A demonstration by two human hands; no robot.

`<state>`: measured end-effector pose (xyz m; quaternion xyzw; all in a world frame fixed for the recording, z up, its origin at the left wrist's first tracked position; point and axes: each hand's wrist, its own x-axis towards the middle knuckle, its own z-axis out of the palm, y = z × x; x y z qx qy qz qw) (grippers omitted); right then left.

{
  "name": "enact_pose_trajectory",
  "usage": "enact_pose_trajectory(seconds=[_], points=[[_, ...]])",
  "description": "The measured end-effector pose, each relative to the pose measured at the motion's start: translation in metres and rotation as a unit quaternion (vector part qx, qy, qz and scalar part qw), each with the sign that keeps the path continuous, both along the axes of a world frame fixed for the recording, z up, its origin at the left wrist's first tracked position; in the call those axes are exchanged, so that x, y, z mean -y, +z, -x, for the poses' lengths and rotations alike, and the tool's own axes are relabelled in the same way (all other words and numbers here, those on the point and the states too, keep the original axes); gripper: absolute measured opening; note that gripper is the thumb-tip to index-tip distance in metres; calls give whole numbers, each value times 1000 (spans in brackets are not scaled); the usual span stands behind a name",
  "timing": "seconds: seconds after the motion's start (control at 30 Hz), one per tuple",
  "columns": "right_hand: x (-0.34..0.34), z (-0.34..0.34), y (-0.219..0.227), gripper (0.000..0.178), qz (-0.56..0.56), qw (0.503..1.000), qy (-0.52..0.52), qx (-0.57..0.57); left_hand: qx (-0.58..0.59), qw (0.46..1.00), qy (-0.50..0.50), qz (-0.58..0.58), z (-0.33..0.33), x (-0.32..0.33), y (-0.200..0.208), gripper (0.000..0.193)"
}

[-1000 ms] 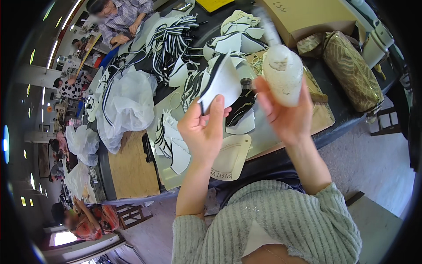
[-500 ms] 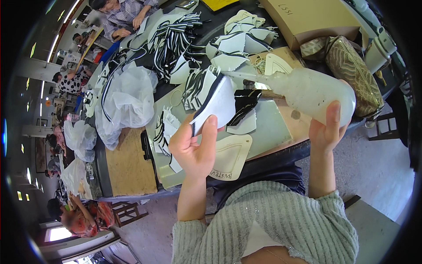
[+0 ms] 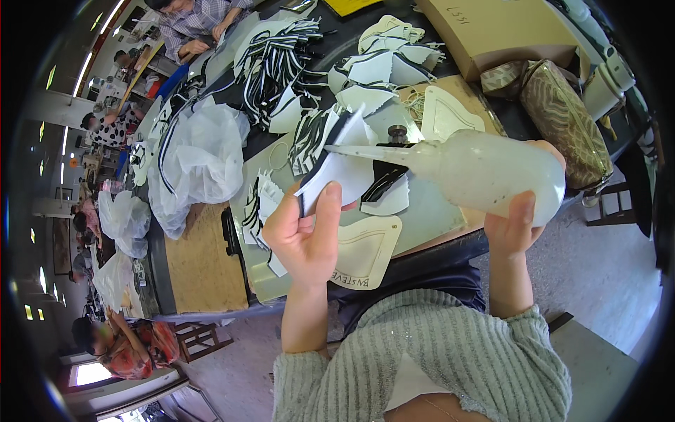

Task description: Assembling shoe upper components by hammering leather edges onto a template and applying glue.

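My left hand (image 3: 302,235) pinches a white fabric piece (image 3: 348,169) with a dark band along its edge, thumb on the near face. In my right hand (image 3: 520,218) lies a translucent squeeze bottle (image 3: 485,172), tipped on its side with its long nozzle pointing left. The nozzle tip (image 3: 334,148) is at the dark band; whether it touches I cannot tell. Behind the piece stands a row of striped fabric pieces (image 3: 307,141). Dark pieces (image 3: 385,181) and a cream template (image 3: 367,252) lie just right of and below my left hand.
A large cardboard box (image 3: 503,35), a patterned pouch (image 3: 566,119) and a light flask (image 3: 608,84) stand at the right. Piles of trimmed pieces (image 3: 281,70) and a plastic bag (image 3: 200,155) cover the table's left and back. Another person (image 3: 197,32) works at the far left.
The bottle's nozzle has come down along the dark band toward my left hand, the bottle tilting lower. The fabric piece has shifted slightly left with my left hand.
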<state>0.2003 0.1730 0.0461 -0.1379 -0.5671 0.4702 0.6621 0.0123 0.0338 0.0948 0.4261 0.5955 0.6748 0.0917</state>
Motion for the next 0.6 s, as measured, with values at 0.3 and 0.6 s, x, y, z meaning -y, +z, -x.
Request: enact_pose_trajectory(seconds=[0.3, 0.6], points=[[8, -2, 3, 67, -63, 994, -16, 87, 12, 1000, 1, 0, 2, -1, 1, 18], [19, 14, 11, 67, -63, 994, -58, 61, -13, 999, 26, 26, 6, -1, -2, 21]])
